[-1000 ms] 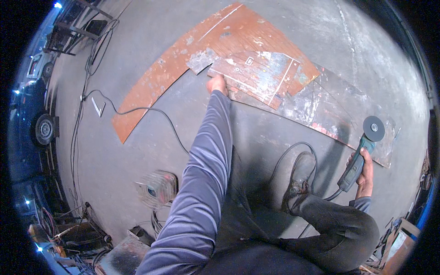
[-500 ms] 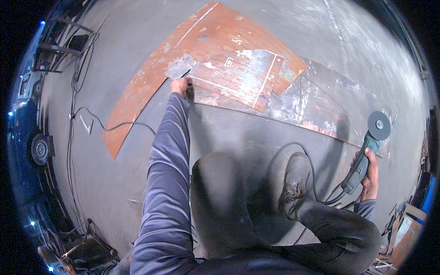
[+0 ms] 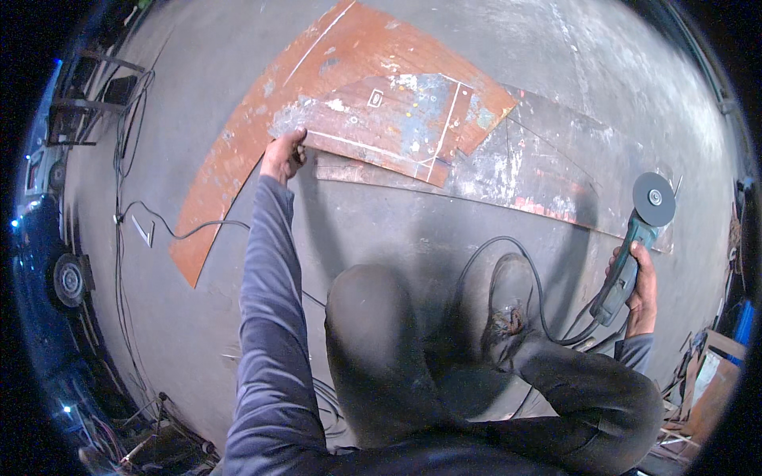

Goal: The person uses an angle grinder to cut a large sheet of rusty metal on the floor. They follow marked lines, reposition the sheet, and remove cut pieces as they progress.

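My right hand [image 3: 641, 278] is wrapped round the green and dark body of an angle grinder [image 3: 621, 274], held up at the right with its black disc [image 3: 654, 200] pointing away from me. A smaller painted metal sheet [image 3: 397, 131], with white lines drawn on it, lies on top of a large orange sheet [image 3: 238, 151]. At the smaller sheet's left end, my left hand [image 3: 284, 156] is closed with the thumb on top, pinching its edge; the fingertips are partly hidden. Both sheets overlap a long grey, scuffed sheet [image 3: 548, 170] on the floor.
The grinder's cable [image 3: 476, 266] loops past my shoe [image 3: 512, 297]. Another cable [image 3: 186, 234] crosses the floor at left, near a small V-shaped metal piece [image 3: 144, 230]. A chair [image 3: 83, 103] and a vehicle wheel [image 3: 71, 278] stand far left. Scrap boards [image 3: 714, 373] lie at lower right.
My left hand has shifted left along the smaller sheet's end. The whole view has shifted a little too. My right hand still holds the grinder in much the same place.
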A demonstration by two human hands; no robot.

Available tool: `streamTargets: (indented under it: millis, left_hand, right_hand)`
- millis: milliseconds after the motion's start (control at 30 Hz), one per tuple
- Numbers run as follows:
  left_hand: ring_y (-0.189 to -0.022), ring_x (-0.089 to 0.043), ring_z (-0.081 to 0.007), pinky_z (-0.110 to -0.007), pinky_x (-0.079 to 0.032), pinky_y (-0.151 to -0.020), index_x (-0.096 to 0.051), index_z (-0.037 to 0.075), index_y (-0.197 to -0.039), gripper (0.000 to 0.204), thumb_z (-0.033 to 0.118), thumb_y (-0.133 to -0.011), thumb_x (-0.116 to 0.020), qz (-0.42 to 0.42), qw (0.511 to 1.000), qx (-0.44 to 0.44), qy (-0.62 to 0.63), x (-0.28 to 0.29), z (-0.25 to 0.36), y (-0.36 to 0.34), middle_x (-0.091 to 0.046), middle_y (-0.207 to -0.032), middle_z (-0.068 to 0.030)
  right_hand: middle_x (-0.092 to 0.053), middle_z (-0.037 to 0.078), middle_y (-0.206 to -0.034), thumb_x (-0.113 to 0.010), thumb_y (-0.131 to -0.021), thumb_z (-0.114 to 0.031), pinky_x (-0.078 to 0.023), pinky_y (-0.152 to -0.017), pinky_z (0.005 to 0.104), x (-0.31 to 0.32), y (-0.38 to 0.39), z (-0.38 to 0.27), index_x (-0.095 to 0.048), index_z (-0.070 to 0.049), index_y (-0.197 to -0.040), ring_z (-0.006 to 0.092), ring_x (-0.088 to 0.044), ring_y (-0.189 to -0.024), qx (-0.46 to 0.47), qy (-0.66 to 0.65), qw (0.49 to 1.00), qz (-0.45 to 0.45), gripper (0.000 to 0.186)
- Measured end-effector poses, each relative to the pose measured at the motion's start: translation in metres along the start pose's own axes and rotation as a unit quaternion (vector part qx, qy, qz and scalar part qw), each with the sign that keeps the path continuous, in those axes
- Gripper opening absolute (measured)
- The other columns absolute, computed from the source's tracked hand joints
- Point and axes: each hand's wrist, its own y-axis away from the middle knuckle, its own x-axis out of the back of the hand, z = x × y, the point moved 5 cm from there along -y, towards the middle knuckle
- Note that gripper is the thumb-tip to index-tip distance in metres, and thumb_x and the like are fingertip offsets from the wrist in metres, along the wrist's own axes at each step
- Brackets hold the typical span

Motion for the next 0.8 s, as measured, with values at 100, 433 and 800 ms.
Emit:
streamTargets:
  millis: [100, 433, 800]
  left_hand:
    - [-0.054, -0.051, -0.0177, -0.034, -0.042, -0.054, -0.064, 0.009, -0.086, 0.021, 0.025, -0.098, -0.070, -0.048, 0.998, -0.013, -0.025, 0.023, -0.015, 0.046, -0.057, -0.066, -0.0025]
    - [-0.082, -0.072, -0.0267, -0.041, -0.055, -0.068, -0.067, 0.001, -0.124, 0.052, 0.039, -0.090, -0.077, -0.083, 0.928, 0.097, -0.351, 0.057, -0.167, 0.204, -0.075, -0.098, -0.0133]
    - [-0.101, -0.073, -0.0395, -0.050, -0.058, -0.087, -0.061, -0.001, -0.122, 0.049, 0.032, -0.088, -0.075, -0.156, 0.599, -0.320, -0.717, -0.182, -0.041, 0.238, -0.073, -0.105, -0.0231]
  right_hand:
    - [-0.069, 0.013, -0.095, -0.074, -0.091, -0.043, -0.061, -0.070, 0.0406, -0.011, -0.006, 0.002, -0.060, 0.000, -0.117, 0.0246, -0.070, -0.078, -0.002, -0.012, 1.000, -0.012, 0.052]
    - [-0.070, 0.014, -0.095, -0.073, -0.093, -0.041, -0.063, -0.071, 0.0416, -0.028, -0.004, -0.006, -0.060, -0.002, -0.116, 0.0251, -0.071, -0.079, 0.019, -0.035, 0.999, -0.034, 0.047]
    - [-0.072, 0.015, -0.095, -0.074, -0.093, -0.038, -0.065, -0.072, 0.0421, -0.063, -0.015, -0.002, -0.060, 0.003, -0.115, 0.0248, -0.074, -0.078, 0.019, -0.138, 0.986, -0.088, 0.048]
